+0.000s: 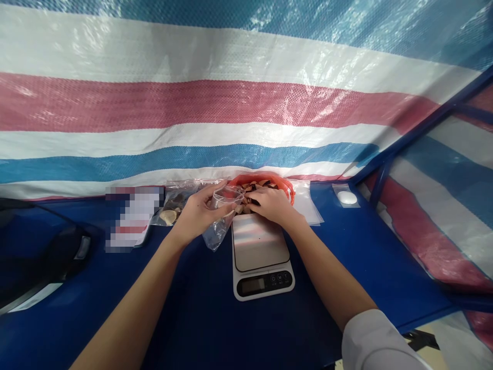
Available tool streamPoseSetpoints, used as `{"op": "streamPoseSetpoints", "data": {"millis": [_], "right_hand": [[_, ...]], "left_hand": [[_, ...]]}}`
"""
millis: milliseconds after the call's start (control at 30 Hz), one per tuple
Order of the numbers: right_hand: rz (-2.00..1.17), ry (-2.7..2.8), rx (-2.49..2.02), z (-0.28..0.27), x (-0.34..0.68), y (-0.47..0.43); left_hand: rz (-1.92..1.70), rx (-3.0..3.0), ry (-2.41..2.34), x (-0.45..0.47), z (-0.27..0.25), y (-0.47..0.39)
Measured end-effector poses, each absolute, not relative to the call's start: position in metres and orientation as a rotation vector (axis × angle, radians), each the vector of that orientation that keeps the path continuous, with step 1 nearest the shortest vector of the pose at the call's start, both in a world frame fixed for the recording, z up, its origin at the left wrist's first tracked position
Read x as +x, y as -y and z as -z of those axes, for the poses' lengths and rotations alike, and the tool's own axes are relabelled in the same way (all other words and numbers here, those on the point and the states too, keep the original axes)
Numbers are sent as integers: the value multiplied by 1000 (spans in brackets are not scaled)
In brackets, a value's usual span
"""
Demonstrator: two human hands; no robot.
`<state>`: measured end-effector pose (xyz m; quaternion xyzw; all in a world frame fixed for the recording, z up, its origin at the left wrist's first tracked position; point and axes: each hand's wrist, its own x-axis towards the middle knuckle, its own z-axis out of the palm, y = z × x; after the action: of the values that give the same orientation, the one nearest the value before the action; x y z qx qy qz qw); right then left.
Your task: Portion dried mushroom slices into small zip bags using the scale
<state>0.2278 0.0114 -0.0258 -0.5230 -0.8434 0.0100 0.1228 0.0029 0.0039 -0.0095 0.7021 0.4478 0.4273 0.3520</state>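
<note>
My left hand [198, 213] is closed on the rim of a clear plastic bag [216, 232], whose mouth gapes toward the right. Just beside that mouth, my right hand [271, 204] has its fingers curled over brown, dried-looking pieces [257, 186], and some show at its fingertips. These pieces fill an open red plastic bag [241, 179] at the back of the table. In front of the hands lies a white digital kitchen scale [262, 246] with a metal plate; its display looks dark.
Left of my hands lies a clear bag of pale slices [168, 217], then a blurred-out flat item [133, 218]. Flat clear bags [311, 205] and a small packet with a white oval [346, 197] lie right. A black bag [42, 257] sits far left; striped sheeting [215, 103] hangs behind.
</note>
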Motion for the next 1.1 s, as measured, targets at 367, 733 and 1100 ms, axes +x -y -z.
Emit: {"op": "streamPoseSetpoints", "data": {"millis": [367,733,1100], "right_hand": [[-246,2307,-1534,23,234,-15],[-21,2342,-1353,33,235,-13],[-9,2637,-1063,20,214,-16]], "left_hand": [[-1034,1772,-1179,1,11,-3],[-1045,1766,-1211,-1,9,-4],[-1011,1753,-1293,-10,3,-7]]}}
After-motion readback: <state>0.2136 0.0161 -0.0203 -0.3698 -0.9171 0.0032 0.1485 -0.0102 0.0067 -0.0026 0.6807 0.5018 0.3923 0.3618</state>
